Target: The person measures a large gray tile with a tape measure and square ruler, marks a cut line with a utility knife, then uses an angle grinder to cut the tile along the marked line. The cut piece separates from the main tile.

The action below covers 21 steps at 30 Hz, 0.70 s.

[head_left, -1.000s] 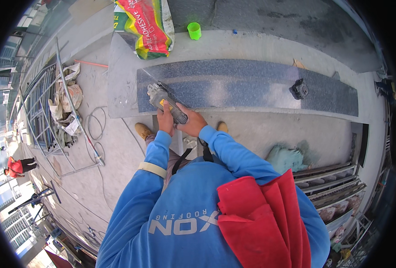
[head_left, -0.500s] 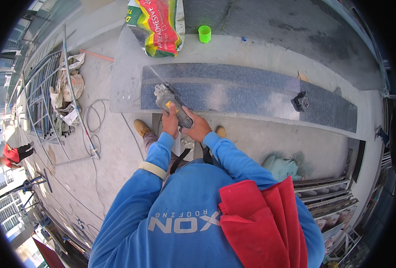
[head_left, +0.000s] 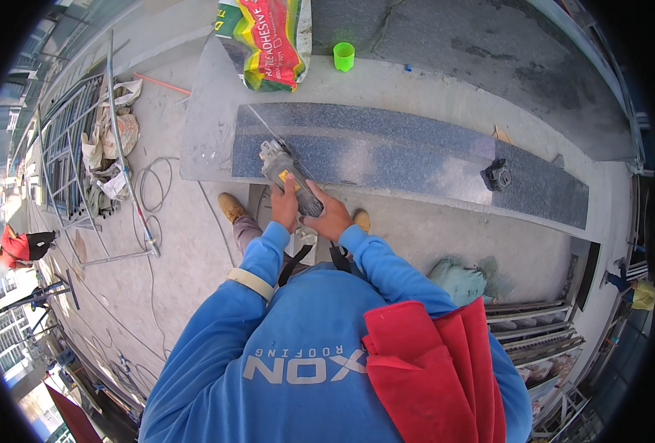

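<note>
A grey angle grinder [head_left: 292, 177] rests at the left part of a long speckled blue-grey stone slab [head_left: 390, 148], at the lower end of a thin pale line running diagonally across it. My left hand [head_left: 285, 203] grips the grinder's body from the left, beside its yellow label. My right hand [head_left: 329, 214] is closed round the rear of the same tool. A black object [head_left: 496, 175] I cannot identify sits on the right part of the slab.
An adhesive bag [head_left: 265, 44] and green cup [head_left: 344, 57] are beyond the slab. Metal frames [head_left: 112, 133], sacks and cables lie at left, where a person in red [head_left: 17, 247] stands. Another person in yellow [head_left: 641, 295] is at far right; metal lengths [head_left: 527, 332] are stacked lower right.
Both hands and the grinder have shifted slightly rightward in the picture, along with some surroundings. The person in red has changed posture slightly. The person in yellow has appeared more clearly at far right.
</note>
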Each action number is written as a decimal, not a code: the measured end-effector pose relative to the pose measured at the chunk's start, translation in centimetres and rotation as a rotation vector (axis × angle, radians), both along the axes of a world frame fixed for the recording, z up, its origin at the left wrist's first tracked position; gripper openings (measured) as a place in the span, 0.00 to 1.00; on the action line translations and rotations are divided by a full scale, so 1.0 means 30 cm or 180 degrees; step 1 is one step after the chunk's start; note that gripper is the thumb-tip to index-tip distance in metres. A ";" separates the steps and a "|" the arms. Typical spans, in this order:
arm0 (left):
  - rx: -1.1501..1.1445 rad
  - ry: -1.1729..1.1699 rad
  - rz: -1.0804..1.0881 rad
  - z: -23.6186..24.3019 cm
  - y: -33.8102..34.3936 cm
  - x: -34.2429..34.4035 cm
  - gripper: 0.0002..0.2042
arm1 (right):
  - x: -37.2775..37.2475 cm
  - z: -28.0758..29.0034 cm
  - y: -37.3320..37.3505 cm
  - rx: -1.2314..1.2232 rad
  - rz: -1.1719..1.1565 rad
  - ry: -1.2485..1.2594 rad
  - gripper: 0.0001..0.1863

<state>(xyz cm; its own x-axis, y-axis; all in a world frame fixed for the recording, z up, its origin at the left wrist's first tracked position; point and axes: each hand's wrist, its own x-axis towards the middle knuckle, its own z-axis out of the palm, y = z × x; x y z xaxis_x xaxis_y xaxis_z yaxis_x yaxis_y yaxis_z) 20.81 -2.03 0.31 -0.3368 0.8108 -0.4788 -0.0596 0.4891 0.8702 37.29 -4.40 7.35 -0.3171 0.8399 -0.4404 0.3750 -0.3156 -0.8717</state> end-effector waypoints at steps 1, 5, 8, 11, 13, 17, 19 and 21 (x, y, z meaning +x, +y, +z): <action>-0.0027 0.0040 0.0009 0.024 0.001 0.007 0.36 | 0.002 0.011 0.002 -0.0007 -0.0003 0.0025 0.53; -0.0006 -0.0065 -0.0043 0.119 0.018 0.022 0.33 | 0.002 0.056 0.027 0.0023 0.0020 -0.0052 0.54; -0.0017 0.0030 -0.0091 0.145 0.026 0.025 0.34 | 0.003 0.070 0.032 0.0043 -0.0005 -0.0046 0.54; 0.0052 0.0088 -0.0156 0.116 -0.002 0.026 0.36 | 0.009 0.049 0.005 -0.0099 -0.0001 -0.0001 0.54; 0.0042 0.0242 -0.0217 0.079 -0.040 0.027 0.35 | 0.015 0.021 -0.027 -0.0142 0.0040 -0.0059 0.53; 0.0120 -0.0121 -0.0104 0.014 -0.088 0.037 0.33 | 0.021 -0.030 -0.078 0.0022 -0.0006 -0.0070 0.53; 0.0180 -0.0230 -0.0087 0.007 -0.095 0.042 0.32 | 0.025 -0.040 -0.087 0.0033 -0.0035 -0.0057 0.53; 0.0121 -0.0184 -0.0124 0.020 -0.094 0.048 0.32 | 0.030 -0.039 -0.087 -0.0023 -0.0040 -0.0018 0.53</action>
